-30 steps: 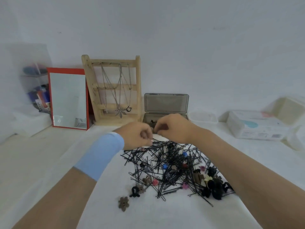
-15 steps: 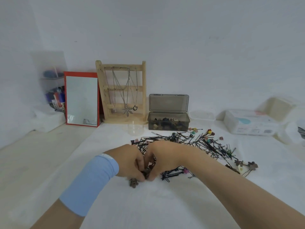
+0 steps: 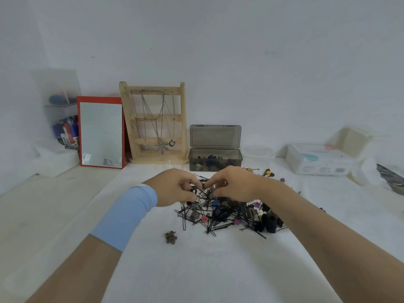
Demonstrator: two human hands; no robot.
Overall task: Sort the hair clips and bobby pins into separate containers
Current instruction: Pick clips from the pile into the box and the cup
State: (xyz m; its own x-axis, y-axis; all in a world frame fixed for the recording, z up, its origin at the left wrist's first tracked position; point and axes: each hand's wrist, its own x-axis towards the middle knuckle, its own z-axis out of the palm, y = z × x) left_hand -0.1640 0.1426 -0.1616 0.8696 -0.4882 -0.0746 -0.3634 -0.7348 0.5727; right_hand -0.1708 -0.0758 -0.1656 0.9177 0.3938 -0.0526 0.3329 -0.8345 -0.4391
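Both hands are hovering over the far edge of a tangled pile of black bobby pins (image 3: 216,213) and small hair clips (image 3: 265,218) lying on the white tabletop (image 3: 218,270). The left hand (image 3: 175,186), with a light blue band (image 3: 126,215) around its forearm, is curling its fingers and seems to be pinching a small dark clip at the pile's edge, though what exactly it is gripping is hard to tell. The right hand (image 3: 234,184) is curling its fingertips down into the pins; I cannot tell whether it is gripping any.

A brown flower clip (image 3: 171,237) is lying alone, just in front of the pile. Behind the hands a smoky box (image 3: 215,159) is standing with its lid up, already holding several clips. A few more flower pins (image 3: 267,172) are lying scattered to the right of the box. A red-framed mirror (image 3: 101,132) and a wooden necklace stand (image 3: 154,121) are leaning against the wall.
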